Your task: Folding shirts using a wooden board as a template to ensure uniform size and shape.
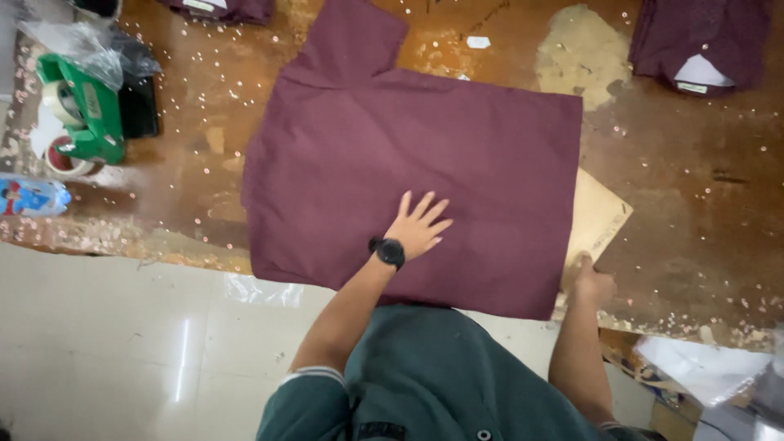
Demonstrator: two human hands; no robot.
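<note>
- The maroon shirt (408, 155) lies flat in the middle of the worn wooden table (694, 204), one sleeve pointing away from the person.
- The left hand (418, 227) rests on the cloth with its fingers spread wide — it holds nothing, it just presses down.
- The right hand (590, 282) grips the corner of a cardboard sheet (598, 219) that is tucked partly under the shirt's right edge.
- The step looks like lining up the board under the shirt (a folded shirt (702, 41) sits at the far corner).
- The next move calls for the cloth held flat — no bunching.

Maroon shirt (408, 155): matt woven cloth, smooth. Cardboard sheet (599, 219): matt brown paperboard. Worktable (694, 196): worn, scuffed wood. Tape dispenser (86, 110): glossy green plastic.
</note>
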